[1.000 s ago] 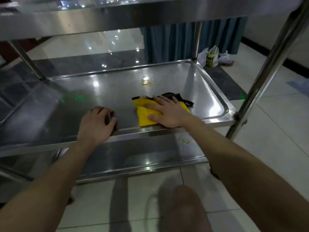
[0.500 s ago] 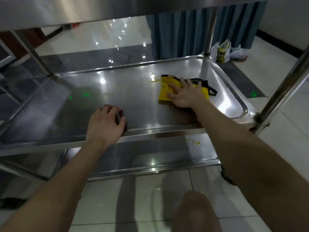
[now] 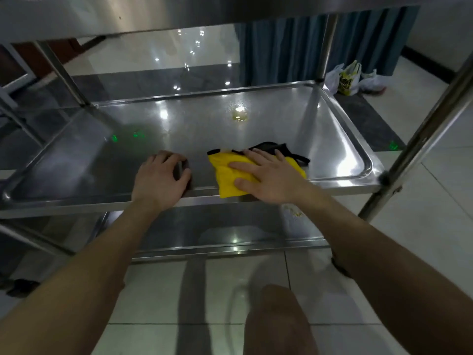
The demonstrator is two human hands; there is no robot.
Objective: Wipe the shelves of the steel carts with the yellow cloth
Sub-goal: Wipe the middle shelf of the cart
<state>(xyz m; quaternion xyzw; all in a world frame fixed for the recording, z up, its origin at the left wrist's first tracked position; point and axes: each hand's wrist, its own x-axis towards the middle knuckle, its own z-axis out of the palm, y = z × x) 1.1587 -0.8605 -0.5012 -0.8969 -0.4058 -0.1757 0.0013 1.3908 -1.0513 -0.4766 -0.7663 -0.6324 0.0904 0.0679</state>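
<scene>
Pulled back from mid-shelf to the near rim. With straight, spread fingers [image 3: 252, 158] of right hand [image 3: 271, 179], presses yellow cloth [image 3: 226, 175] flat on middle shelf [image 3: 107, 155], forearm stretched forward. With curled left hand [image 3: 160, 183], grips that rim. Cannot read print on yellow bag [image 3: 346, 80].

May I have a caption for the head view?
Right hand presses yellow cloth on steel shelf; left hand grips the front rim.

Both bare forearms reach forward, the left hand [image 3: 161, 180] palm down with fingers curled over the rim [image 3: 76, 201], the right hand [image 3: 268, 178] flat, fingers straight and spread, pressing the cloth [image 3: 227, 175].
</scene>
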